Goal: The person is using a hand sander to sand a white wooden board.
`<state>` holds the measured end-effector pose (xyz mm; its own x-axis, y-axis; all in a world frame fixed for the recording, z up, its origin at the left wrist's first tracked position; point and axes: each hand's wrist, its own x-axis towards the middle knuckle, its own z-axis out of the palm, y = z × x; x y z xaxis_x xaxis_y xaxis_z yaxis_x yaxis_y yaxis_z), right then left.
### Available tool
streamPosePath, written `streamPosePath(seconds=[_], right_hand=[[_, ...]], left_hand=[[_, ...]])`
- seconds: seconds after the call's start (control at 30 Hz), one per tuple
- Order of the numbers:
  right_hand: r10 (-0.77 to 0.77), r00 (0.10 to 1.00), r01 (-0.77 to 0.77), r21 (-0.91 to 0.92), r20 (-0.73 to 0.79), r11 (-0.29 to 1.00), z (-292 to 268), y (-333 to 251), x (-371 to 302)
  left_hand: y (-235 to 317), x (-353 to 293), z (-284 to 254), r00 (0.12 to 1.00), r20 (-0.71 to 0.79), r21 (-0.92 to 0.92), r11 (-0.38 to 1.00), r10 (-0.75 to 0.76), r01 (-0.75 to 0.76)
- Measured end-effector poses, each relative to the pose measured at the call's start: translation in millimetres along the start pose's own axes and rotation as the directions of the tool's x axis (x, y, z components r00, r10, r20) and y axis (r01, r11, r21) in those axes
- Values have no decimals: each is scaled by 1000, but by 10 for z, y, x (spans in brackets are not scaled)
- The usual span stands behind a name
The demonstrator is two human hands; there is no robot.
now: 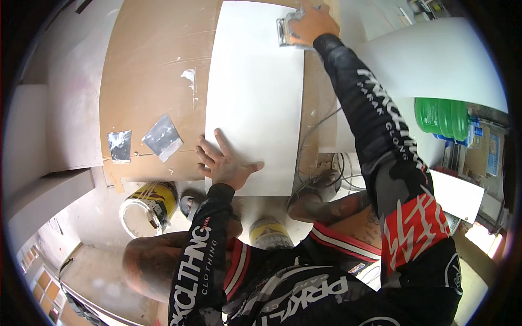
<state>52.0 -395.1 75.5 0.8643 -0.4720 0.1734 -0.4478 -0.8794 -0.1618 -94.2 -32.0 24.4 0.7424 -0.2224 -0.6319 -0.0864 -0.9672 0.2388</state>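
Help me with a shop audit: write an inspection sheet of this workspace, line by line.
Surface: brown sheet, cardboard-looking, with pale scuffs.
Job's things: white panel lying flat; handheld tool at its upper right edge, exact kind unclear.
Clutter: two grey square-cut pieces, left of the panel.
Hands: left hand spread on the panel's near end; right hand gripping the tool.
Cables: grey cable looping right of the panel; ends unclear.
Surroundings: yellow-and-black bucket below the surface; green container at right.
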Motion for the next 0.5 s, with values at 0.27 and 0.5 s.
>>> streamPosePath(seconds=[0.27,0.5], right_hand=[[171,984,-168,-50,59,985,13,-128,778],[-23,999,19,-99,-37,995,230,-146,804]], left_hand=[[12,19,-40,999,54,-9,1000,-5,6],[-6,17,-3,1000,30,-1,1000,7,-7]])
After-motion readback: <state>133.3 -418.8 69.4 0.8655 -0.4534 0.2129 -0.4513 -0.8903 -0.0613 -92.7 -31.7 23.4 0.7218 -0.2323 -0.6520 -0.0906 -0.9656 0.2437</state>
